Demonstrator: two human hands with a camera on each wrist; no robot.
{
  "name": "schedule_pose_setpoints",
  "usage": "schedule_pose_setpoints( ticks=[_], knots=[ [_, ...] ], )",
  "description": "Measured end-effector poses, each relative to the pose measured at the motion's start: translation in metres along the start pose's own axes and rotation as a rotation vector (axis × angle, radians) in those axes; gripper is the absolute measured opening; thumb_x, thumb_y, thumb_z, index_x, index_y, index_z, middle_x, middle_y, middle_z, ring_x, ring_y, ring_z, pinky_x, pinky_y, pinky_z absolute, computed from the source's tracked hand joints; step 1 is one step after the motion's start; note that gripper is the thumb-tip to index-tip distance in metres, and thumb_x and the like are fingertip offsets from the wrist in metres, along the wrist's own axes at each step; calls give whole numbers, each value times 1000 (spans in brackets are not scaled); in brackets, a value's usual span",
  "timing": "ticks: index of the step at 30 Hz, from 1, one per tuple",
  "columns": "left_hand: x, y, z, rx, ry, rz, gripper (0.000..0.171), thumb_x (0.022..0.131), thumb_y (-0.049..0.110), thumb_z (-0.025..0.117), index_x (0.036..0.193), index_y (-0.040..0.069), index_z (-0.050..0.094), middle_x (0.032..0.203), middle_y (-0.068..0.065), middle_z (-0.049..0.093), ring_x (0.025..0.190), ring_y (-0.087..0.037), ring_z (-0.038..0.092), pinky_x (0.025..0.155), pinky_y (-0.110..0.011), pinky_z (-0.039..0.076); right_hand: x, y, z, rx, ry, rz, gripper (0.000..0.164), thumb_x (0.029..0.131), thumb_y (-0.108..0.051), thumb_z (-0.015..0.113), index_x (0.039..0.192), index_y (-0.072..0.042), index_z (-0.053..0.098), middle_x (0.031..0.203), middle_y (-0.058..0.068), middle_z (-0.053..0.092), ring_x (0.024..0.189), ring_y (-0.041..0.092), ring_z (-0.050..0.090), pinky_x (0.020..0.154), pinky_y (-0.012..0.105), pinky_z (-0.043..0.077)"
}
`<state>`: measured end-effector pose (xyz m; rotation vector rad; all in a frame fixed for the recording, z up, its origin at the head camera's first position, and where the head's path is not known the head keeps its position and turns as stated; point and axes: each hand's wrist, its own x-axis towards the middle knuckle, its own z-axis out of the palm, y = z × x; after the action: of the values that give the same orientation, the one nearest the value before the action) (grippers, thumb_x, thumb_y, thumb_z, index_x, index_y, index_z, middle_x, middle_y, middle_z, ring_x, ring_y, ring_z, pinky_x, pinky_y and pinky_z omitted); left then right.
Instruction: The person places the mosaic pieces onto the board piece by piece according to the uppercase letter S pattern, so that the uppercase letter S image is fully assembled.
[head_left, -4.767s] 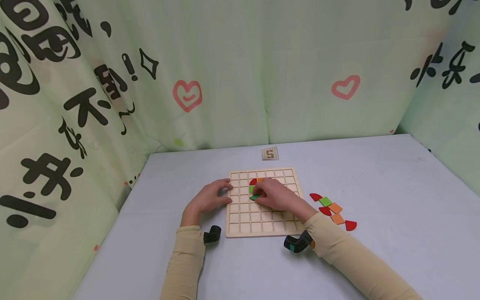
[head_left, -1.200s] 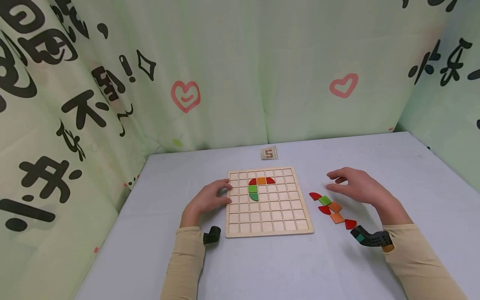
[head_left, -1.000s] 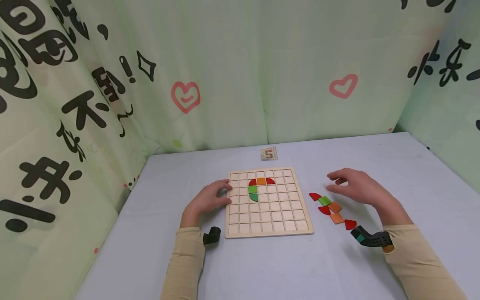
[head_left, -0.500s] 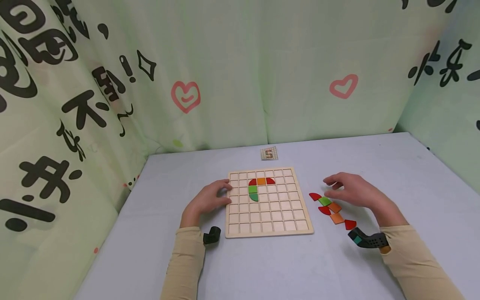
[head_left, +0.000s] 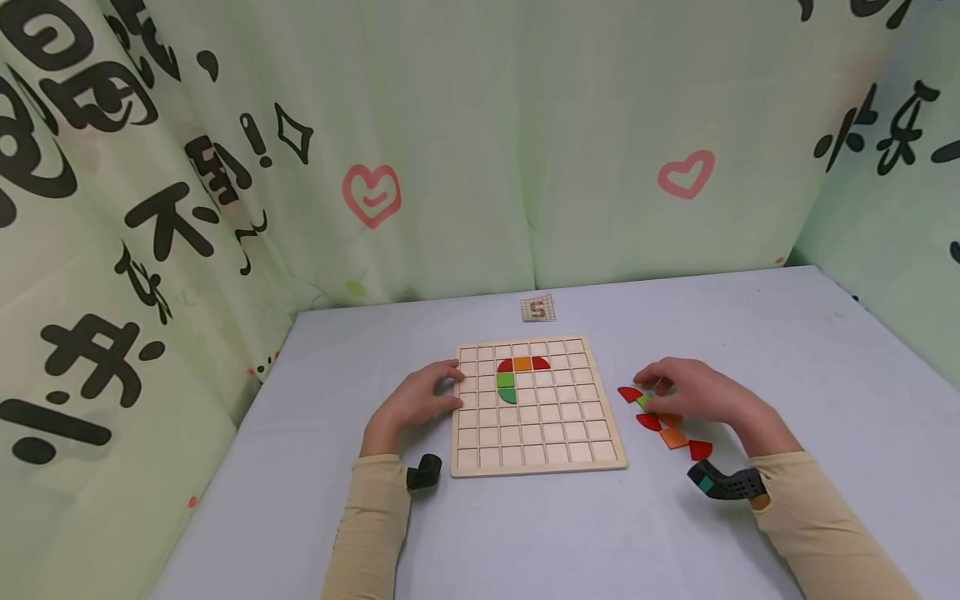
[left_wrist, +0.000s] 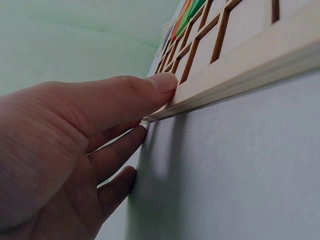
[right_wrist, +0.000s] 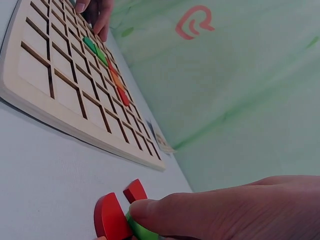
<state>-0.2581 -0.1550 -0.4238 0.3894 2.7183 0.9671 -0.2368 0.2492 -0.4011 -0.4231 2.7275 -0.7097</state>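
My left hand point(head_left: 420, 397) rests at the left edge of a square wooden grid board point(head_left: 491, 457). In the left wrist view its thumb point(left_wrist: 162, 82) lies on the rim, the fingers loosely bent below. My right hand point(head_left: 693, 390) reaches down over loose coloured pieces right of the board. Its thumb point(right_wrist: 145, 209) is right at a light green square piece point(head_left: 642, 402), partly covered by the hand. Index and thumb stand apart around that piece. On the board sit red quarter-rounds point(head_left: 541, 362), an orange square point(head_left: 522, 363), a light green square point(head_left: 506, 380) and a dark green quarter-round point(head_left: 507, 396).
Beside the green piece lie red quarter-rounds point(head_left: 648, 422) and orange squares point(head_left: 673, 438), close together. A small pattern card point(head_left: 538, 308) lies behind the board on the white-covered table point(head_left: 360, 342). A pale green curtain point(head_left: 465, 167) with black lettering stands around the table.
The dark green quarter-round has been let go on the board. My right hand has moved right to the loose pieces, then lowered onto the light green one. My left hand stays put.
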Motion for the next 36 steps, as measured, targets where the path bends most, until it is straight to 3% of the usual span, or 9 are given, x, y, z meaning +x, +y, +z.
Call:
schedule_pose_setpoints(
  ticks=[15, 21, 30, 36],
  knots=[
    [1, 0, 1, -2, -1, -8, 39, 91, 12, 72, 128, 5, 64, 157, -11, 44, 149, -30, 35, 123, -46, 31, 3, 0, 5, -8, 10, -33, 36, 88, -12, 72, 119, 5, 64, 98, 8, 67, 87, 20, 58, 76, 34, 55],
    [1, 0, 1, -8, 0, -5, 38, 91, 12, 72, 128, 5, 64, 157, -11, 44, 149, -30, 36, 123, -46, 31, 3, 0, 5, -2, 6, -26, 43, 87, -21, 76, 119, 5, 64, 98, 7, 67, 87, 19, 58, 76, 33, 55],
    [1, -1, 1, -5, 4, -4, 37, 91, 13, 73, 127, 6, 64, 157, -11, 44, 149, -30, 36, 123, -46, 31, 3, -1, 6, -11, 60, -15, 45, 85, -9, 74, 124, 8, 60, 110, 18, 64, 98, 30, 59, 83, 43, 59],
    [2, -2, 1, 6, 6, 27, 36, 91, 11, 71, 126, 4, 64, 155, -11, 46, 148, -30, 37, 123, -44, 31, 5, 3, 5, -25, 58, 4, 42, 85, -12, 76, 120, 8, 62, 105, 17, 64, 94, 29, 58, 79, 41, 59]
  ],
)
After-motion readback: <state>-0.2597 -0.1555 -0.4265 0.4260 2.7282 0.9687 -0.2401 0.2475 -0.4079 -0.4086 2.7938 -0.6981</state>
